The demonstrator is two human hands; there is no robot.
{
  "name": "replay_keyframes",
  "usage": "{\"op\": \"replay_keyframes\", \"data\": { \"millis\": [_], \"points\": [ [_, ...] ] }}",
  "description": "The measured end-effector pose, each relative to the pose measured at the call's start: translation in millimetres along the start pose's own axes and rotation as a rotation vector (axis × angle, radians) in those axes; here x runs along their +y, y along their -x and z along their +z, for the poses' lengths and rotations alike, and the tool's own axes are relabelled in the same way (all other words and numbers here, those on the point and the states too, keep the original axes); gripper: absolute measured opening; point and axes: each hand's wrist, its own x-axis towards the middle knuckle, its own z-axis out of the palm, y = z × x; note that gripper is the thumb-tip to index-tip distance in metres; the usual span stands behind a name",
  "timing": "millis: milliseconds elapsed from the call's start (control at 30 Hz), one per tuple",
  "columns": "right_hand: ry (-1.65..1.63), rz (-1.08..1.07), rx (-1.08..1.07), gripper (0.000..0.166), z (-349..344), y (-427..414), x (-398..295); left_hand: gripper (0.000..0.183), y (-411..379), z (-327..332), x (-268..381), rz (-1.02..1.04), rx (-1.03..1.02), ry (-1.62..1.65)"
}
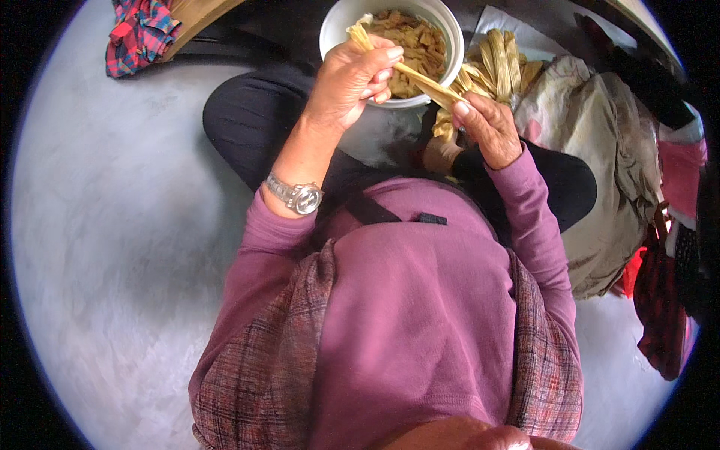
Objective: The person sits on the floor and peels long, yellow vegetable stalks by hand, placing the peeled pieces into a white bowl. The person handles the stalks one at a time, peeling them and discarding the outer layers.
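A strip of dried yellow plant leaf (422, 80), perhaps corn husk, stretches between my two hands. My left hand (353, 79) closes round its upper part, and a frayed end sticks out beyond the fist. The thumb and fingers of my right hand (488, 125) pinch the lower end. Behind the strip stands a white plastic bucket (336, 25) with brownish-yellow pieces (413, 42) inside. Just past my right hand lies a bundle of dried leaf strips (500, 64).
Grey-green cloth or sacking (604, 185) covers the floor (124, 225) on the right. More clothing (655, 315) lies at the far right. At upper left, a checked cloth (140, 39) drapes by a wooden edge (194, 19). My crossed legs (253, 112) flank the working area.
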Motion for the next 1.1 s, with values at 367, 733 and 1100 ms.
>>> {"op": "replay_keyframes", "data": {
  "millis": [367,733,1100],
  "points": [
    [0.964,-0.995,0.504,0.026,-86,-169,-87,0.010,-98,22,133,0.620,0.065,-0.228],
    [0.983,-0.373,0.489,0.011,-75,-204,-49,0.030,-150,-2,124,0.745,0.496,-1.166],
    [0.413,-0.880,0.229,0.010,51,-52,-30,0.050,-49,-71,-73,0.131,-0.040,-0.673]
  ]
}}
